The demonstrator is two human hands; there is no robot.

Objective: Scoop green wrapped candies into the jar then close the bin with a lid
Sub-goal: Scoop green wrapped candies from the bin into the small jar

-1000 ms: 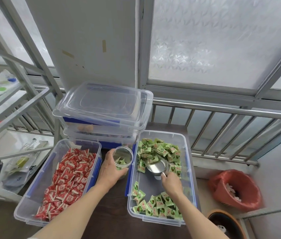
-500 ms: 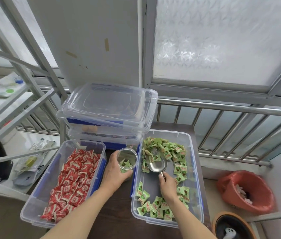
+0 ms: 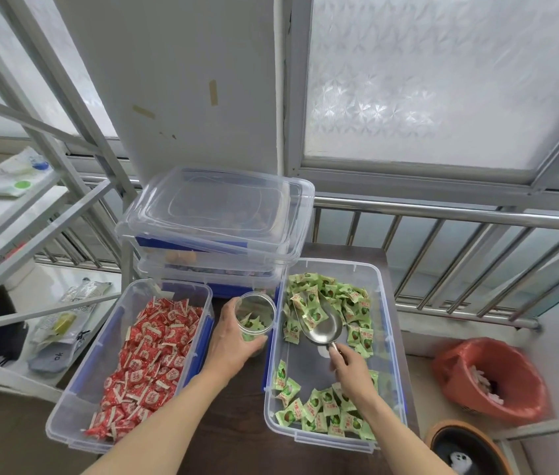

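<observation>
**Green candies, metal scoop and jar at the open bin**

Clear plastic forms the open bin (image 3: 387, 337) at right on the dark table (image 3: 233, 433); it holds green wrapped candies (image 3: 333, 296) heaped at its far end, with a second cluster at its near end and bare floor between. A metal scoop (image 3: 321, 325) lies inside the bin with its mouth pushed into the far heap, several candies resting in its bowl. The right hand (image 3: 351, 368) is closed around the scoop's short handle, fingers curled, forearm crossing the near cluster. Just left of the bin's rim, the left hand (image 3: 233, 341) wraps around a small clear jar (image 3: 256, 315), held upright with its mouth open; a few green candies lie at its bottom. The jar stands between the two open bins, close to the right one. To the left, a second clear bin (image 3: 76, 399) is filled with red wrapped candies (image 3: 155, 354). Behind both, stacked closed bins (image 3: 209, 269) carry loose clear lids (image 3: 216, 207) on top. A red-lined waste basket (image 3: 490, 378) stands on the floor at far right.
</observation>
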